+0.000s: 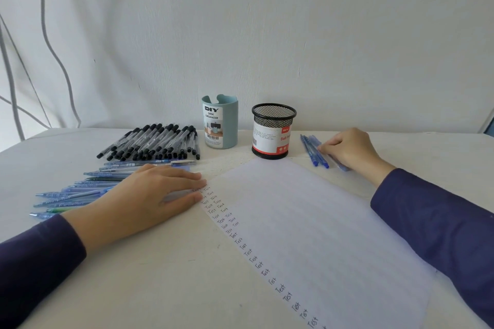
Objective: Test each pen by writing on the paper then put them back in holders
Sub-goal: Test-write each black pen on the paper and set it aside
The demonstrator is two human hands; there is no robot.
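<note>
Head view: right hand (350,149) curls its fingers round the blue pens (313,151); the mesh holder (272,131) stands just left of this grip. Left hand (149,195) lies flat on the paper (307,222) edge and holds nothing. The blue pens look light, stiff and slippery, so I would pinch one mid-barrel.

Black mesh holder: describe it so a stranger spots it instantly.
Far across the table, by the white wall, two cups stand. The black mesh holder is the right one: wire netting and a red-and-white label, unlike the solid pale-blue organizer.
</note>
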